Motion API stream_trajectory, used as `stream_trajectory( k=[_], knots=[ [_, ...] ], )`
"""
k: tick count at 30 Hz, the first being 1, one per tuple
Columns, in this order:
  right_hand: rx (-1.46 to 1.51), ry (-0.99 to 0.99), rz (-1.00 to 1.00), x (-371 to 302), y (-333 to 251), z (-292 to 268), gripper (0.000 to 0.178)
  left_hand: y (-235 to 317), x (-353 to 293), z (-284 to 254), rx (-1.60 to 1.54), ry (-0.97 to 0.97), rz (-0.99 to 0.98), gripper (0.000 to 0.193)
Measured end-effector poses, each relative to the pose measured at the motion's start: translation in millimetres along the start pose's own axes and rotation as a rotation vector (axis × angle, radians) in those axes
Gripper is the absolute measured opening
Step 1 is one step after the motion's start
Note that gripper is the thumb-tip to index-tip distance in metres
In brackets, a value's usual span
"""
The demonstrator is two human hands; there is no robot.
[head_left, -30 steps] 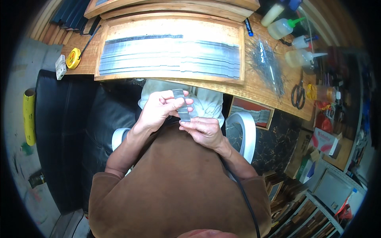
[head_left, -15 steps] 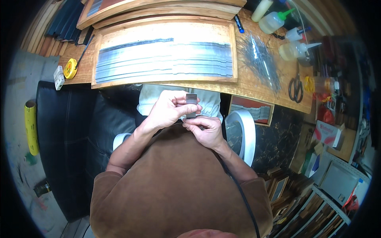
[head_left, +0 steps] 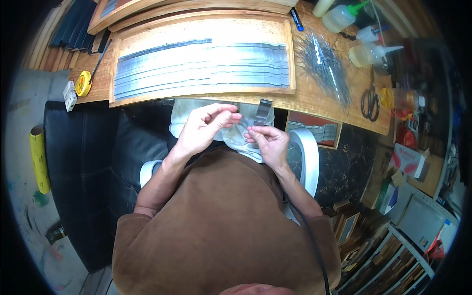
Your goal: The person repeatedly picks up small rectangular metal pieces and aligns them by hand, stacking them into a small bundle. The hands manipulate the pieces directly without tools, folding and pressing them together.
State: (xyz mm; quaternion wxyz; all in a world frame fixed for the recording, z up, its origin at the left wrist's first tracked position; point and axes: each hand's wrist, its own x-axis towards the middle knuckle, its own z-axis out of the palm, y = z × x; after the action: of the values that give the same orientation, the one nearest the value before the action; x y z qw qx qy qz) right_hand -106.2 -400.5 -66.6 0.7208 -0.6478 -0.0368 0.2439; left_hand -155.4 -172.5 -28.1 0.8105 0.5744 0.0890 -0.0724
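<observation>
My right hand (head_left: 269, 142) pinches the lower end of a small grey metal strip (head_left: 262, 112), held upright over the white cloth (head_left: 236, 137) in my lap. My left hand (head_left: 204, 128) is loosely curled beside it, holding nothing. Beyond the strip, a wooden tray (head_left: 201, 19) holds rows of similar strips (head_left: 201, 66); scissors (head_left: 370, 101) and glue bottles (head_left: 354, 34) lie farther right.

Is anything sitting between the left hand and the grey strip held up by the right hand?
Nothing visible. The left hand is open beside the grey strip, which the right hand pinches at its lower end. Only the white cloth lies beneath them.
</observation>
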Motion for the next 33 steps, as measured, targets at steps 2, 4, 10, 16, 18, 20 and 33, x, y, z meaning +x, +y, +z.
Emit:
stream_trajectory(
  k=[2,4,10,16,18,20,33],
  knots=[
    [-0.039,-0.046,-0.098,-12,-4,1,0.009,-1,-3,7,0.080,0.052,-0.005,0.038],
    [-0.031,-0.105,-0.105,-20,-16,12,0.008,-4,-3,10,-0.002,0.045,0.008,0.043],
    [-0.080,-0.235,0.071,-36,-41,32,0.008,20,1,25,-0.267,0.125,-0.162,0.064],
    [-0.135,-0.273,0.062,-38,-40,39,0.008,30,-9,24,-0.103,0.202,-0.181,0.034],
    [-0.132,-0.280,0.058,-39,-39,40,0.008,28,-11,23,-0.142,0.174,-0.128,0.027],
    [-0.123,-0.276,0.060,-39,-37,40,0.008,30,-13,23,-0.175,0.162,-0.126,0.024],
    [-0.171,-0.241,0.049,-39,-38,41,0.008,29,-11,23,-0.310,0.187,-0.180,0.026]
  ],
)
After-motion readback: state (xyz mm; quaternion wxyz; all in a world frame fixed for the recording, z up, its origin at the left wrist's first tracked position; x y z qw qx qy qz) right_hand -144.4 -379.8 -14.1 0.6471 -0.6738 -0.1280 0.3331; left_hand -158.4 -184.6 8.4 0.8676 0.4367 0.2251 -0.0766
